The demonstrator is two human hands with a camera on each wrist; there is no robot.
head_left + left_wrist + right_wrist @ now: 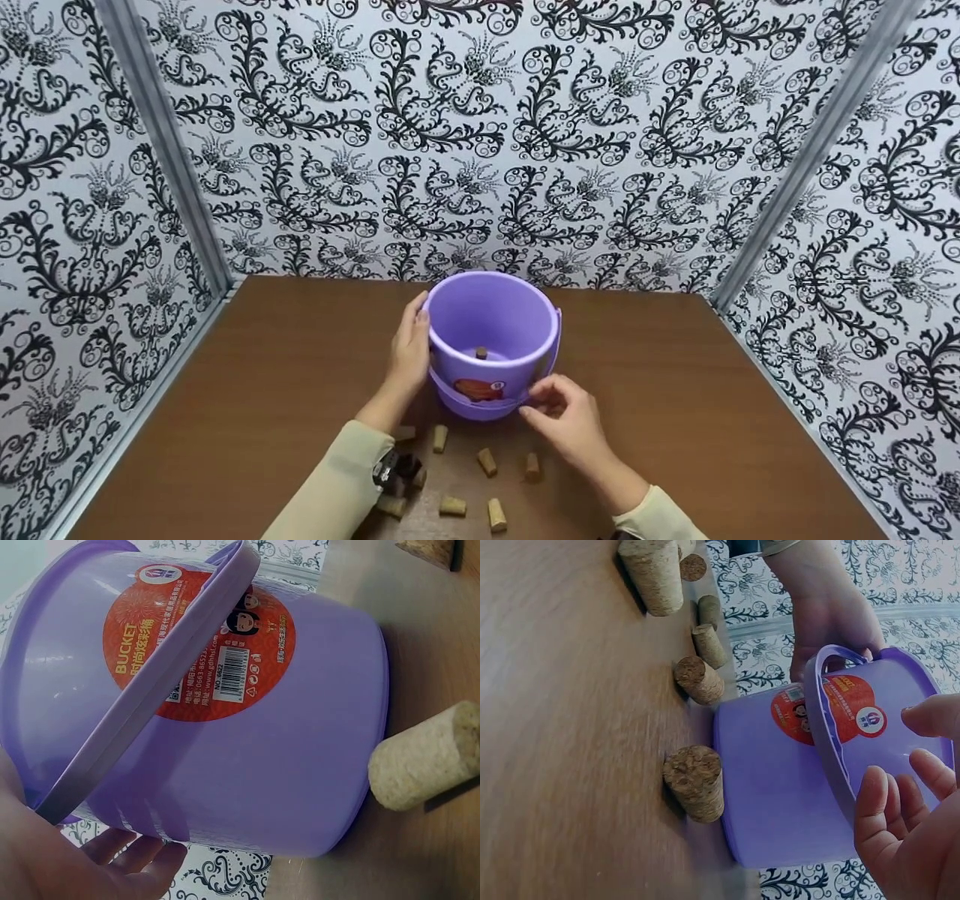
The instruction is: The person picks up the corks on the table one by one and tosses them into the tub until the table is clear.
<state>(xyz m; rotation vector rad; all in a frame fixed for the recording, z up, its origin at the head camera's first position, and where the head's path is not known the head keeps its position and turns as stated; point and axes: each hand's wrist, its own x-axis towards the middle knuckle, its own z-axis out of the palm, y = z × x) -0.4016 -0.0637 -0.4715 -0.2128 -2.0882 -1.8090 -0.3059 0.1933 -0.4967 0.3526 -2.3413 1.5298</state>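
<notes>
A purple bucket (pixel 491 346) with a red label stands upright on the wooden table, one cork (pixel 481 352) visible inside it. My left hand (pixel 409 345) holds the bucket's left side near the rim; in the left wrist view its fingertips (pixel 154 862) lie along the outer wall. The bucket handle (pixel 142 690) hangs down across the front. My right hand (pixel 570 420) is beside the bucket's lower right, close to the handle, with loosely bent fingers and nothing visible between them. Whether it touches the handle I cannot tell.
Several loose corks (pixel 496 515) lie in front of the bucket, some partly behind my left forearm. One cork (pixel 697 784) is close to the bucket's base. Patterned walls (pixel 480 150) enclose the back and sides of the table (pixel 300 375).
</notes>
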